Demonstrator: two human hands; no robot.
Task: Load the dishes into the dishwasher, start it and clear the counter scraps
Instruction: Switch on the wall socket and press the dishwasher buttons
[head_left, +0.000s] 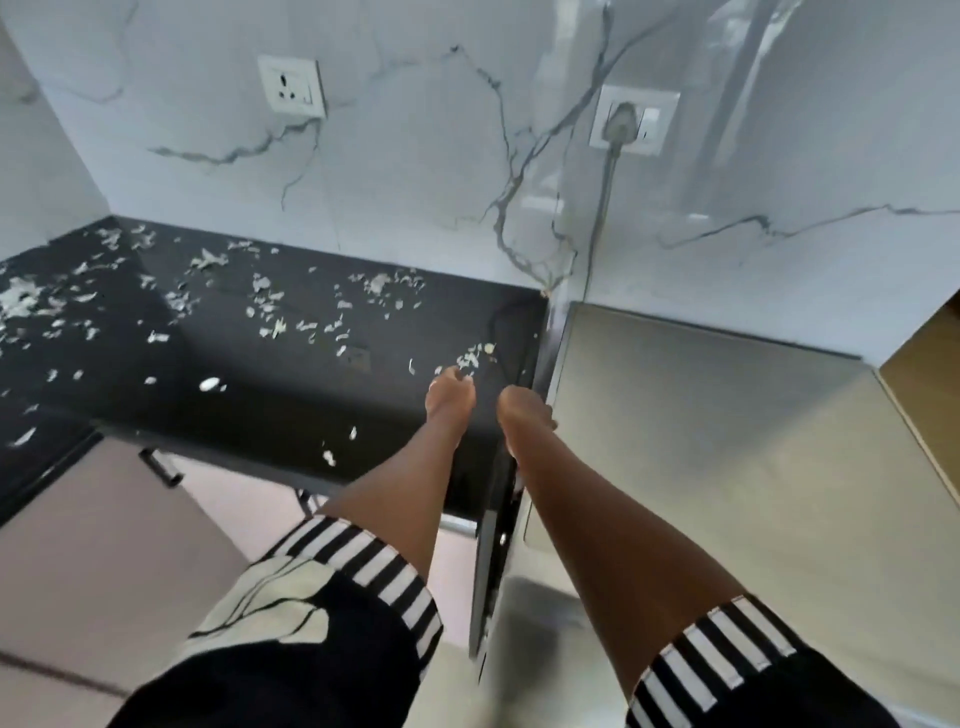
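Pale food scraps (260, 306) lie scattered over the black counter (270, 395), thickest at the far left. My left hand (449, 397) reaches across the counter's right end. Its fingertips are bunched against a small pile of scraps (471, 359); whether they grip any is hidden. My right hand (524, 413) sits just to the right, at the counter's right edge. It is cupped, with fingers curled over the edge beside the steel dishwasher (727, 467), and nothing shows in it. The dishwasher's top is bare and its dark front edge (493, 545) shows below my right forearm.
A marble wall stands behind, with a free socket (292, 85) and a plugged socket (631, 120); its cable (602, 208) drops behind the dishwasher. Below the counter is a pale cabinet door with a dark handle (161, 467). Striped sleeves fill the bottom.
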